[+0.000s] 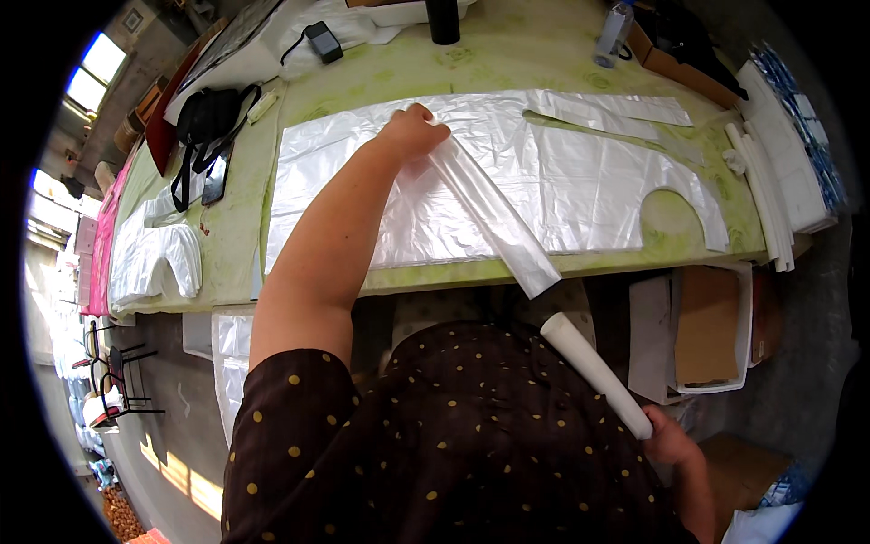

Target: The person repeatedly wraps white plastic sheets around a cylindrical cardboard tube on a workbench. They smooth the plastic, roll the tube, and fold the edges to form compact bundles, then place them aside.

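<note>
My left hand (414,134) reaches out over the table, its fingers closed on the upper end of a long folded strip of clear plastic film (494,208). The strip slants down to the right, and its lower end hangs past the table's near edge. Beneath it lies a large flat sheet of shiny plastic film (571,195), with a rounded cut-out near its right end and a slit along its far side. Low at the right, beside my body, my right hand (671,438) is closed round the lower end of a white tube or roll (594,372); some of its fingers are hidden.
A green patterned cloth covers the table (399,68). A black bag (207,116), a phone (216,177) and folded white film (156,258) lie left. A bottle (613,34) and black cylinder (443,20) stand behind. White rolls (761,199) line the right edge; boxes (709,326) sit below.
</note>
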`<state>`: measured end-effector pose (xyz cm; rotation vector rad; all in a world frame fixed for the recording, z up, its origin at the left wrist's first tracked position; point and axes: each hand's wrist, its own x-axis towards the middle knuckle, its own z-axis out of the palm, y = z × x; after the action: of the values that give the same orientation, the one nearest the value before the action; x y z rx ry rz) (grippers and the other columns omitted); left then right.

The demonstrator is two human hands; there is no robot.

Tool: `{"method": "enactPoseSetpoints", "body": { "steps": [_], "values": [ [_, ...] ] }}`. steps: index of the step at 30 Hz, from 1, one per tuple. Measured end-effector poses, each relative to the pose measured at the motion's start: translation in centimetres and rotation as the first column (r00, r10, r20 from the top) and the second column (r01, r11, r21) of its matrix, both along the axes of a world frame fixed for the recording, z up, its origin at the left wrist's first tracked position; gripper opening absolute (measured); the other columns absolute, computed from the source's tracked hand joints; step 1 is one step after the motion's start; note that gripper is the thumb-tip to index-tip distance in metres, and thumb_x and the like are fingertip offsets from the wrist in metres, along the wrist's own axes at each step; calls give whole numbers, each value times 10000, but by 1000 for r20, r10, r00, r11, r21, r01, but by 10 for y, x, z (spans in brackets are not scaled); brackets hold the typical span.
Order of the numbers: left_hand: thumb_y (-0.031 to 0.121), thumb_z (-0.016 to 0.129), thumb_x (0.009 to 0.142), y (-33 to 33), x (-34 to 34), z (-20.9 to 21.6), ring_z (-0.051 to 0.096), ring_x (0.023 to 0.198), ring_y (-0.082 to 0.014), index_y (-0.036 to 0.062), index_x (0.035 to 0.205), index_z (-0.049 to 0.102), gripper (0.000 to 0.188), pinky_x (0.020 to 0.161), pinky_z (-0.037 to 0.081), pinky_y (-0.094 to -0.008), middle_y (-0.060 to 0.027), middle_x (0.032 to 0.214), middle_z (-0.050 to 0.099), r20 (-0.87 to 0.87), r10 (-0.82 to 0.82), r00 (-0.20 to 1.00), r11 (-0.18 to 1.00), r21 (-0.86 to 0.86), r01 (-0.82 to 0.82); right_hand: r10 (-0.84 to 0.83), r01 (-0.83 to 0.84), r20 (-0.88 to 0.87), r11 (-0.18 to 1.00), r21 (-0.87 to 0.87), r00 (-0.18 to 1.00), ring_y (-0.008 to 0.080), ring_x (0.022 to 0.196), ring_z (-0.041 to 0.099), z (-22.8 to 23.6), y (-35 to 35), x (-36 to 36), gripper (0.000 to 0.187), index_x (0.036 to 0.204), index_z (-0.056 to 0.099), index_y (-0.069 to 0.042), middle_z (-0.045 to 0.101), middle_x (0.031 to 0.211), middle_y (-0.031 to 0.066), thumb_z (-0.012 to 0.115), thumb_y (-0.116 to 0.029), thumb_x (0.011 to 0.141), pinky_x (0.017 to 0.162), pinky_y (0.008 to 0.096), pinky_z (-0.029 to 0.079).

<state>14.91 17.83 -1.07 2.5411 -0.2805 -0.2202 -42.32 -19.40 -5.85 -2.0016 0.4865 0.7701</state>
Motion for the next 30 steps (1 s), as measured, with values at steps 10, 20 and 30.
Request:
{"method": "enactPoseSetpoints", "body": {
  "steps": [10, 20, 30],
  "values": [
    [533, 775, 793, 1, -173, -22, 227, 1528, -407, 30, 1555, 330, 1015, 1255, 178, -546, -194, 1617, 313, 356, -761, 542, 635, 242, 733, -172, 189, 424, 982, 2, 889, 165, 1036, 607, 56, 10, 142, 518, 1324, 557, -52, 645, 1135, 90, 725, -151, 845, 921, 350, 498],
    [28, 613, 836, 28, -183, -33, 456, 1414, -325, 79, 1399, 570, 566, 1203, 342, -497, -100, 1445, 552, 429, -778, 458, 578, 205, 790, 604, -156, 554, 744, -650, 572, 356, 1061, 555, 72, 51, 322, 558, 1384, 598, -129, 614, 1061, 128, 739, -248, 857, 953, 445, 470],
    [93, 629, 856, 28, -182, -26, 424, 1433, -339, 103, 1385, 593, 531, 1202, 336, -487, -134, 1481, 507, 412, -777, 477, 576, 160, 801, 627, 220, 613, 591, -776, 480, 375, 1171, 542, 49, 43, 371, 572, 1400, 584, -149, 606, 1269, 151, 732, -267, 860, 1067, 478, 417]
  ]
}}
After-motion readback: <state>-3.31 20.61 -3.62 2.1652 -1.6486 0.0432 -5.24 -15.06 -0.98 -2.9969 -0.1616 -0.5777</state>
